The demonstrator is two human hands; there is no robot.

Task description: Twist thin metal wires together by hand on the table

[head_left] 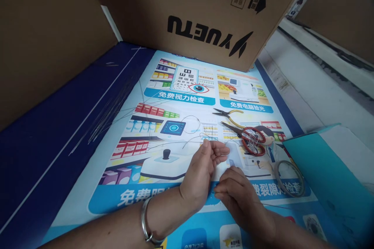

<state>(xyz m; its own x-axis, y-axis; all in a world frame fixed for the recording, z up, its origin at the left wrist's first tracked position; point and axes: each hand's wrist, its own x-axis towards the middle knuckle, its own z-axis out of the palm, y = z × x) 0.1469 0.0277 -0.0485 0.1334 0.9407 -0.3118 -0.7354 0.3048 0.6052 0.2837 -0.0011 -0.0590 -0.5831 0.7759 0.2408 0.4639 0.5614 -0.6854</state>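
Note:
My left hand (201,171), with a silver bangle (144,221) on its wrist, has loosely curled fingers with the thumb raised. Thin wires (189,139) run up to its thumb, though the grip itself is partly hidden. Close by on the right, my right hand (238,192) pinches thumb against fingers, and a thin wire trails out past it to the right. Just beyond the hands lie red-handled scissors (247,135), with short bits of wire on their handles. Yellow-handled pliers (229,114) rest behind the scissors.
A printed poster sheet (175,109) covers the dark blue surface. Long straight wires (108,113) lie at the left. At the right are a roll of tape (289,178) and a teal box (324,171). A large cardboard box (189,4) closes off the back.

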